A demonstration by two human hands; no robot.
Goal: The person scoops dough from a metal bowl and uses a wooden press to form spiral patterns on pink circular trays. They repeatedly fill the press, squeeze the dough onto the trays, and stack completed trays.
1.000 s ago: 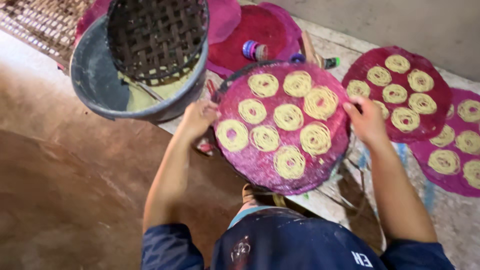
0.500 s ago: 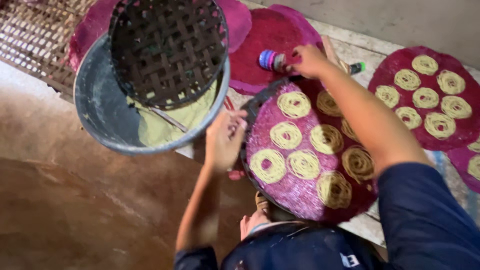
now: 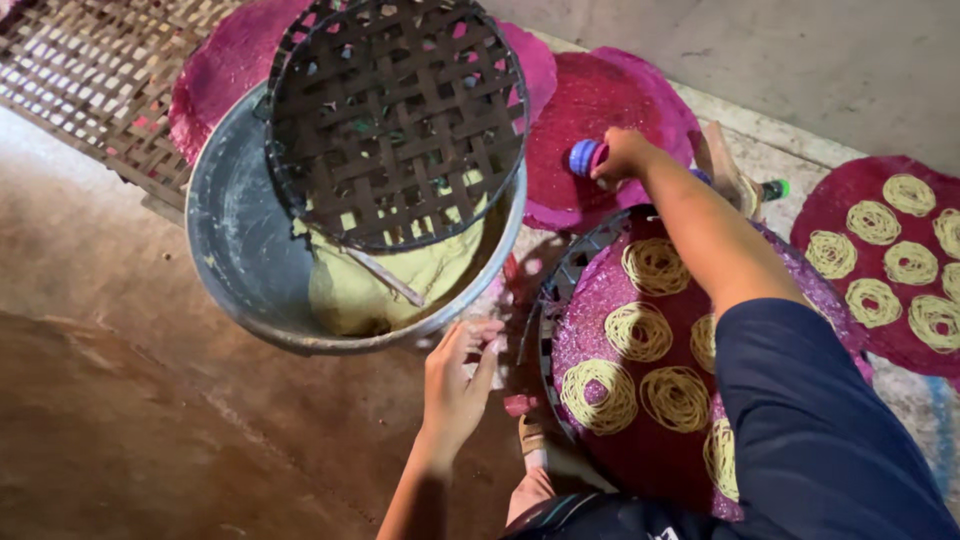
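The right hand (image 3: 622, 156) reaches out over the round magenta tray (image 3: 610, 300) and curls its fingers around a small bottle with a blue-purple cap (image 3: 583, 157), which lies on a bare magenta mat (image 3: 590, 110) beyond the tray. The tray carries pale yellow noodle coils (image 3: 640, 332) in rows. The left hand (image 3: 455, 385) hovers flat, fingers pressed loosely together, near the tray's dark left rim, gripping nothing. To its left sits a grey bucket (image 3: 235, 250) holding yellowish dough (image 3: 350, 290), with a dark woven lattice disc (image 3: 395, 120) leaning across its mouth. At the far right lies another magenta mat with coils (image 3: 880, 250). A second small bottle with a green cap (image 3: 772, 188) lies between the two mats.
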